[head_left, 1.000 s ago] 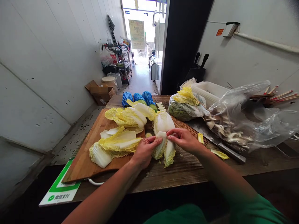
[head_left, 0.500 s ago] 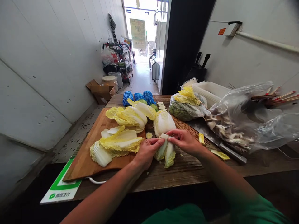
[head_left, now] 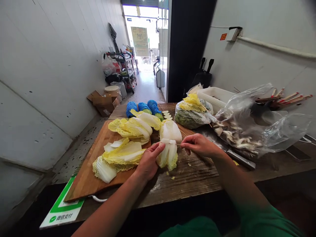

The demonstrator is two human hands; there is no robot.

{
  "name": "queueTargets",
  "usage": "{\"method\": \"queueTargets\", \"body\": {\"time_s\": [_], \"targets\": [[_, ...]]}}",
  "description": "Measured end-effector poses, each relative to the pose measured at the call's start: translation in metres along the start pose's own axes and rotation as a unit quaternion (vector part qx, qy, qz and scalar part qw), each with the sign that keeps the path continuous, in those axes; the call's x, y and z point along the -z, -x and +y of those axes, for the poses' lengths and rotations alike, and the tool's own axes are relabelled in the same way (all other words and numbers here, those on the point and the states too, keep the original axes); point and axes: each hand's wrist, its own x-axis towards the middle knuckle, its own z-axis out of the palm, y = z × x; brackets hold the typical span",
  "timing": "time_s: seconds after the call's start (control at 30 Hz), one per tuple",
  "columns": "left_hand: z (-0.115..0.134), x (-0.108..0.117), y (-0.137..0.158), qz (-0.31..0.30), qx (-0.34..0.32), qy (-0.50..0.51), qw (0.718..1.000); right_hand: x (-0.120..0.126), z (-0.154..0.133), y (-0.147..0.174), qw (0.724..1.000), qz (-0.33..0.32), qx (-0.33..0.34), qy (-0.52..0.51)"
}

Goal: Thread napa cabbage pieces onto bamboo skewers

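Head view: the leaf pieces (head_left: pixel 169 154) hang side by side between your two hands, their white ends across a thin skewer (head_left: pixel 178 144). Your left hand (head_left: pixel 148 161) has its thumb and fingers closed on the left piece near the top; your right hand (head_left: pixel 197 144) pinches the skewer's right end, thumb and forefinger together, with a little of the stick showing between those fingertips and the leaf.

Below your fingers, the table (head_left: pixel 187 189) runs to its near edge with only small scraps (head_left: pixel 172 178) on that stretch, so your wrists have room there. The space is tighter elsewhere: the cabbage (head_left: pixel 170 130) sits just beyond your fingertips, the board (head_left: pixel 81 179) has its edge beside your left hand, and the knife (head_left: pixel 240 159) lies right of your right hand, its handle towards the table's near edge.

The pieces are smooth and white at the top, frilled and yellow-green at the bottom. Left of your left fingers, crinkled leaves (head_left: pixel 123 153) lie on smooth brown wood. Past the cabbage are pale oval slices (head_left: pixel 167 115) and gourds in blue foam net (head_left: pixel 143 107). Beyond your right hand stands a crumpled clear bag (head_left: pixel 191 118) of greens; farther right, mushrooms (head_left: pixel 237 135) lie beside loose plastic.
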Motion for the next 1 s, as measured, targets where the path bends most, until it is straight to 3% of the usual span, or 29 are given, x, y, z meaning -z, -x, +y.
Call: {"method": "queueTargets", "body": {"time_s": [0.13,0.23,0.33,0.4,0.5,0.7,0.87,1.0], "targets": [[0.001,0.001,0.0,-0.006,-0.012,-0.058,0.998,-0.002,0.001,-0.001,0.998,0.038,0.038,-0.024],[0.008,0.004,0.003,-0.009,-0.02,0.0,1.0,-0.007,0.0,-0.003,0.99,0.089,0.048,-0.094],[0.011,0.001,0.01,-0.015,-0.054,0.125,0.991,-0.017,-0.003,-0.007,0.942,0.174,0.07,-0.277],[0.008,-0.008,0.015,-0.012,-0.048,0.155,0.987,-0.028,-0.005,-0.009,0.906,0.204,0.088,-0.359],[0.001,-0.029,0.017,0.012,-0.046,0.143,0.989,-0.047,-0.008,-0.01,0.896,0.2,0.101,-0.383],[0.0,-0.062,0.0,0.053,-0.123,0.158,0.978,-0.07,-0.003,-0.012,0.896,0.152,0.113,-0.402],[0.006,-0.071,-0.002,0.128,-0.165,0.154,0.966,-0.076,0.0,-0.012,0.902,0.14,0.128,-0.387],[0.014,-0.069,-0.001,0.131,-0.176,0.153,0.963,-0.081,-0.004,-0.01,0.905,0.149,0.138,-0.373]]}}
